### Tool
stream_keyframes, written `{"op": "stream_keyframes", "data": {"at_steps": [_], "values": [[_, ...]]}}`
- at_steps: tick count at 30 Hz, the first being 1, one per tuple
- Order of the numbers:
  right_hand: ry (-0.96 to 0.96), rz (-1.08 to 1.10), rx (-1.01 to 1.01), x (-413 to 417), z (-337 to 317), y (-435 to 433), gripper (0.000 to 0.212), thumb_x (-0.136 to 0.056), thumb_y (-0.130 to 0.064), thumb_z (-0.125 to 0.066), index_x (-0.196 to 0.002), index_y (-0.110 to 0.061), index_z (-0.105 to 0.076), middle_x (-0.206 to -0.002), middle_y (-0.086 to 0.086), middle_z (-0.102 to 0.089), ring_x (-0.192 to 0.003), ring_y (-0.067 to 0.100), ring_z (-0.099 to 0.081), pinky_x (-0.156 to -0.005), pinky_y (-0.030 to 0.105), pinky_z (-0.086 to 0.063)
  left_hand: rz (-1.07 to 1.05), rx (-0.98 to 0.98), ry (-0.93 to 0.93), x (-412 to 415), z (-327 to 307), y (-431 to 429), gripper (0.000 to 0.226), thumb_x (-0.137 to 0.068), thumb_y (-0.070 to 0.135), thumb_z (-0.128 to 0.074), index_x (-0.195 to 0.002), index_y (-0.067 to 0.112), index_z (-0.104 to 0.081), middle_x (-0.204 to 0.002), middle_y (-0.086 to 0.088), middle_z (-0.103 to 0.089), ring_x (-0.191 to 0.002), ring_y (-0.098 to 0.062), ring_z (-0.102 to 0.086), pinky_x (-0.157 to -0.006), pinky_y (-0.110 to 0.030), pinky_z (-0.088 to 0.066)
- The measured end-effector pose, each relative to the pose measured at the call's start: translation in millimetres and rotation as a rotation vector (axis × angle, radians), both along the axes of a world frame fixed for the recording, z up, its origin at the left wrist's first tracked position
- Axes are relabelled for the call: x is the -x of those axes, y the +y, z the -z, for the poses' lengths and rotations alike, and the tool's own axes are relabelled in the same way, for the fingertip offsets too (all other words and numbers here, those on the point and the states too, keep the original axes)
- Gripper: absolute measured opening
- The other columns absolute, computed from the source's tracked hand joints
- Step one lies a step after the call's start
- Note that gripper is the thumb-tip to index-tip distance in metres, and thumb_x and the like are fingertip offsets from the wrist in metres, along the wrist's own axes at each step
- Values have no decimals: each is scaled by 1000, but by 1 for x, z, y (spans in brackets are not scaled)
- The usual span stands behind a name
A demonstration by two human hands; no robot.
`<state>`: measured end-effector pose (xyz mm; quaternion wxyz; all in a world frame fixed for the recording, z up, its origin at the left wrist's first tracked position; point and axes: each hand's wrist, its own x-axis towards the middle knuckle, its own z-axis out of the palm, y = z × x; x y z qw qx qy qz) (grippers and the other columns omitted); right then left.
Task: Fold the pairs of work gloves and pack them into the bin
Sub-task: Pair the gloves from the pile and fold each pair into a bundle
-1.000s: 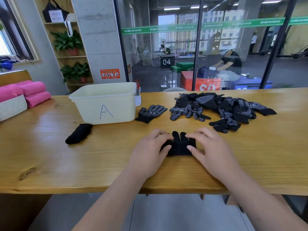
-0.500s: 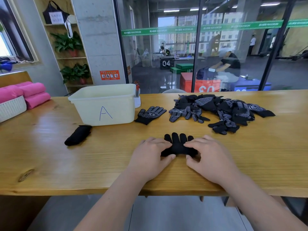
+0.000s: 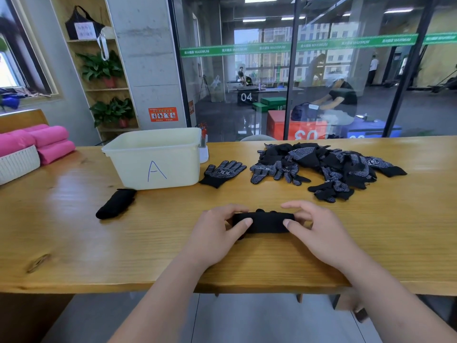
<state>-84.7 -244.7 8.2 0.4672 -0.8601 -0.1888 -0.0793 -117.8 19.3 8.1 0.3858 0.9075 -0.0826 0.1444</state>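
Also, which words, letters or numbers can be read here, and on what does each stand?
"A": blue, on the pale plastic bin.
"MAXIMUM": green strip on the glass wall.
"04": black box behind the glass.
"03": red box behind it.
Too blurred: orange sign on the grey pillar, white label on the black bag, dotted black glove's logo.

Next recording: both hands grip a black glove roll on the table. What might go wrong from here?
The glove roll is held only at its ends by the left hand and right hand, with glove tips poking out behind; it may spring open when lifted. A folded bundle lies on the table outside the bin and might be left unpacked. The single glove beside the pile could get paired wrongly.
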Motion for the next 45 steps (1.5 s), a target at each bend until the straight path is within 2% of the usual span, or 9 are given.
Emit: {"op": "stream_keyframes", "data": {"at_steps": [4, 8, 13, 23, 26, 29, 35, 40, 45], "values": [[-53, 74, 20, -2, 1, 1, 14, -94, -34, -77, -102, -43, -70, -90, -16, -73, -84, 1, -65, -67, 14, -43, -36, 1, 8, 0, -2, -1, 35, -98, 55, -67, -132, 46, -67, -119, 21, -69, -106, 11, -58, -83, -5, -41], [-194, 211, 228, -2, 4, 8, 24, -95, -49, -72, -116, -43, -60, -105, -25, -62, -88, -5, -61, -72, 9, -41, -164, -231, -165, 0, 0, -6, 43, -102, 55, -58, -144, 45, -56, -128, 21, -55, -121, -1, -49, -98, -24, -47], [-321, 229, 343, 1, 6, 14, 27, -101, -38, -65, -126, -31, -61, -116, -20, -52, -82, 2, -59, -78, 31, -55, -7, -476, -381, 1, 5, -12, 37, -104, 52, -56, -135, 34, -68, -133, 16, -57, -127, -11, -48, -104, -35, -44], [-388, 202, 405, -4, 14, 11, 28, -106, -16, -55, -130, -22, -70, -132, -12, -60, -112, 14, -65, -93, 33, -56, 57, -578, -177, 1, 6, -15, 61, -105, 67, -39, -157, 36, -48, -155, 19, -44, -141, -6, -37, -118, -32, -37], [-377, 147, 506, 1, 9, 13, 42, -109, -32, -48, -150, -28, -55, -161, -15, -42, -147, 9, -41, -117, 28, -39, 58, -593, -149, 0, 5, -15, 66, -105, 68, -37, -160, 33, -42, -160, 17, -39, -145, -8, -32, -118, -34, -39], [-291, -35, 680, 4, 5, 15, 57, -110, -54, -30, -165, -39, -28, -172, -25, -13, -158, -4, -7, -129, 26, -16, 56, -619, -126, 0, 6, -16, 70, -105, 70, -33, -164, 32, -34, -167, 16, -32, -151, -9, -27, -121, -38, -36], [-182, -94, 766, -3, 5, 16, 64, -109, -60, -21, -168, -39, -10, -173, -23, 4, -160, 1, -1, -132, 34, -11, 83, -639, -7, -7, 8, -17, 81, -105, 72, -31, -170, 28, -11, -177, 10, -4, -162, -11, -8, -131, -33, -11], [-276, -47, 661, 0, 5, 15, 54, -110, -51, -28, -163, -41, -31, -168, -25, -24, -153, 3, -22, -125, 36, -28, 77, -583, -13, -6, 8, -16, 77, -106, 67, -34, -170, 28, -13, -177, 12, -2, -161, -9, -7, -131, -32, -12], [-423, -26, 539, 6, 6, 11, 37, -107, -41, -41, -137, -43, -63, -123, -27, -50, -116, 2, -47, -98, 33, -46, 4, -523, -61, -3, 9, -15, 67, -107, 64, -33, -165, 30, -32, -168, 12, -34, -154, -9, -29, -127, -33, -25]]}}
